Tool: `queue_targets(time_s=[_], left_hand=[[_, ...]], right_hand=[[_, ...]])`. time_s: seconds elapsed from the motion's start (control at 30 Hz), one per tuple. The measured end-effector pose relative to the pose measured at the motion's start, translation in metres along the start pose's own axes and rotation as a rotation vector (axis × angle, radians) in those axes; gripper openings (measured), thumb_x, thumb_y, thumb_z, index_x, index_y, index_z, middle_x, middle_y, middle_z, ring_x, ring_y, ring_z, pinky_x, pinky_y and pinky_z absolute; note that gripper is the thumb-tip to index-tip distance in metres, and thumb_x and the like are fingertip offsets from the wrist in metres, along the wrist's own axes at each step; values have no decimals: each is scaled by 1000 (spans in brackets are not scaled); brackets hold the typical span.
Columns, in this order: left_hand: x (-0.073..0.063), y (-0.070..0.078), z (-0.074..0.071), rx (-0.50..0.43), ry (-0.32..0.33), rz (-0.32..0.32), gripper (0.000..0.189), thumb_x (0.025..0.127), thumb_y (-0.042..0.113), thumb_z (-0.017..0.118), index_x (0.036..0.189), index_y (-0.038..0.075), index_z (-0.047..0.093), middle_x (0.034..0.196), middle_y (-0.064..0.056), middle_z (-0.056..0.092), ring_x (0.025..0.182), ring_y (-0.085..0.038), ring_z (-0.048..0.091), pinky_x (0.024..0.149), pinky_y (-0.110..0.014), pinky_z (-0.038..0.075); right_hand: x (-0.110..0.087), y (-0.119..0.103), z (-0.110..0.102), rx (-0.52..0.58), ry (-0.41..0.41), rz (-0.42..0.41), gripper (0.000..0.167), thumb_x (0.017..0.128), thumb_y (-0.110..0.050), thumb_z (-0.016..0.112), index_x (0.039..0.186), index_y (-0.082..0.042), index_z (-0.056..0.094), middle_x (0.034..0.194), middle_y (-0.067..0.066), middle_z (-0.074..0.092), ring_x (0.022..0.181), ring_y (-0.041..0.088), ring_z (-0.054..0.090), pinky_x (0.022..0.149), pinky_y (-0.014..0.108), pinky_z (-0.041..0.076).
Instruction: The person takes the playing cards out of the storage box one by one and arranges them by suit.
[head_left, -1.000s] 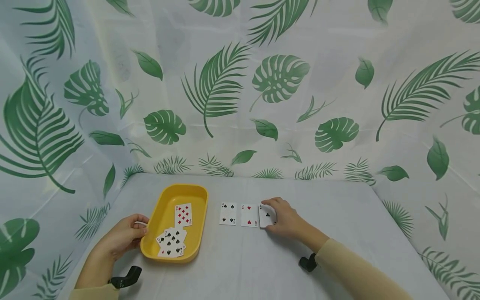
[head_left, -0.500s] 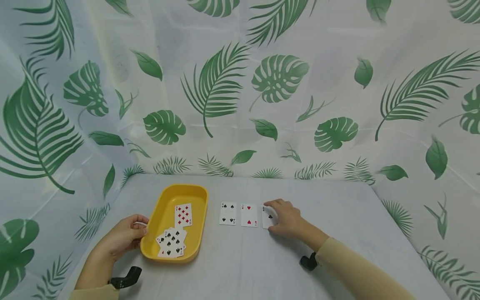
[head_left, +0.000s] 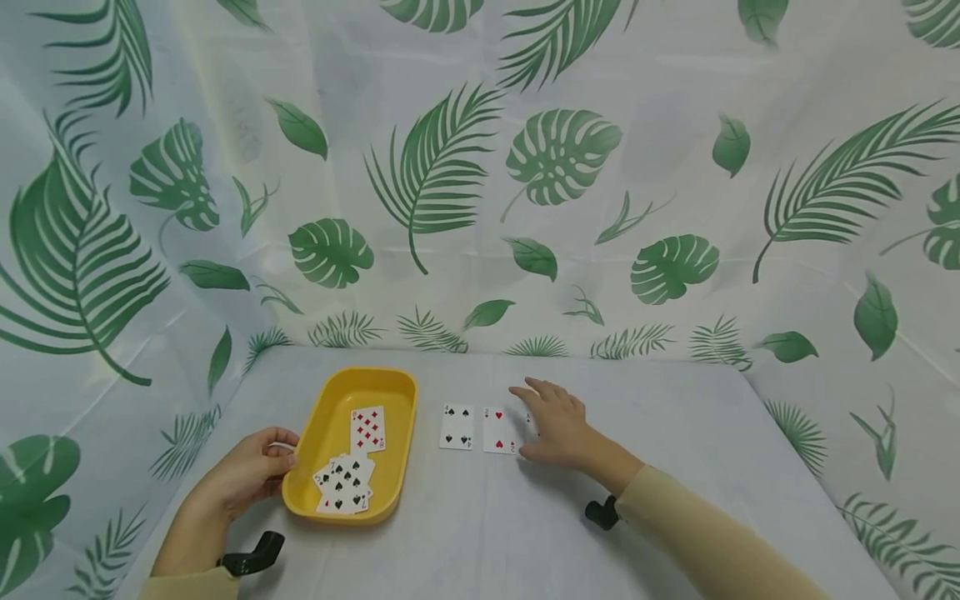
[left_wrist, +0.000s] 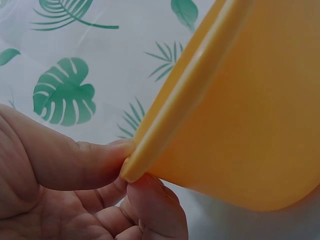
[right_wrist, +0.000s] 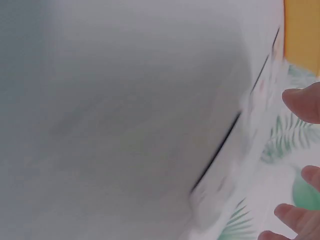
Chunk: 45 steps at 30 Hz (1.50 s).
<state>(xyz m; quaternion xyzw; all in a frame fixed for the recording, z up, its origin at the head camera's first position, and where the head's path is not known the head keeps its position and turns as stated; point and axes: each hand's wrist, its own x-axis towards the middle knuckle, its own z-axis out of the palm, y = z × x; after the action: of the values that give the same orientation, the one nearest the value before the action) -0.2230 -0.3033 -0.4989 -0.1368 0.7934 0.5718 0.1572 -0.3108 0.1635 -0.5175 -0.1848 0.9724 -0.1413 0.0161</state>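
Note:
My left hand (head_left: 251,471) pinches the left rim of a yellow plastic tray (head_left: 408,442) between thumb and finger; the left wrist view shows this grip on the rim (left_wrist: 170,115) close up. Spread fingers and a raised thumb show my right hand (head_left: 558,429) holding nothing, just over a club card (head_left: 532,423) that it mostly hides. Left of that card lie a two of hearts (head_left: 498,430) and a four of spades (head_left: 457,427), face up in a row. In the right wrist view, the nearest card (right_wrist: 212,187) lies flat below the fingers (right_wrist: 302,104).
Inside the tray lie an eight of diamonds (head_left: 367,429) and a small overlapping pile topped by a seven of spades (head_left: 349,479). The pale table (head_left: 480,533) meets a leaf-patterned cloth wall (head_left: 450,292) behind and on both sides.
My right hand slid the club card slightly right, beside the two of hearts, then let go and lifted, fingers spreading and moving left. The left hand and tray stayed put.

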Motion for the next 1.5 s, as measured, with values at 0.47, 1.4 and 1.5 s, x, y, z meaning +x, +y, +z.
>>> queue_targets(time_s=[0.47, 1.4, 1.5], left_hand=[[0, 1, 0, -3, -5, 9, 37, 105, 2, 58, 139, -6, 45, 99, -11, 62, 82, -23, 61, 70, -32, 57], [2, -3, -3, -13, -18, 2, 36, 105, 2, 57, 138, -6, 45, 100, -11, 65, 82, -23, 63, 71, -34, 57], [2, -3, -3, -15, -19, 4, 36, 105, 2, 57, 138, -6, 45, 100, -11, 65, 82, -22, 62, 71, -34, 57]], right_hand=[[22, -76, 4, 0, 49, -135, 101, 82, -46, 90, 166, -33, 36, 176, 7, 30, 164, 41, 23, 123, 79, 21], [69, -199, 35, -182, -30, -359, 97, 87, -53, 86, 167, -34, 34, 174, 5, 32, 164, 32, 24, 133, 62, 18], [73, -203, 39, -194, -71, -383, 96, 88, -49, 87, 167, -34, 35, 174, 4, 32, 163, 29, 27, 135, 51, 22]])
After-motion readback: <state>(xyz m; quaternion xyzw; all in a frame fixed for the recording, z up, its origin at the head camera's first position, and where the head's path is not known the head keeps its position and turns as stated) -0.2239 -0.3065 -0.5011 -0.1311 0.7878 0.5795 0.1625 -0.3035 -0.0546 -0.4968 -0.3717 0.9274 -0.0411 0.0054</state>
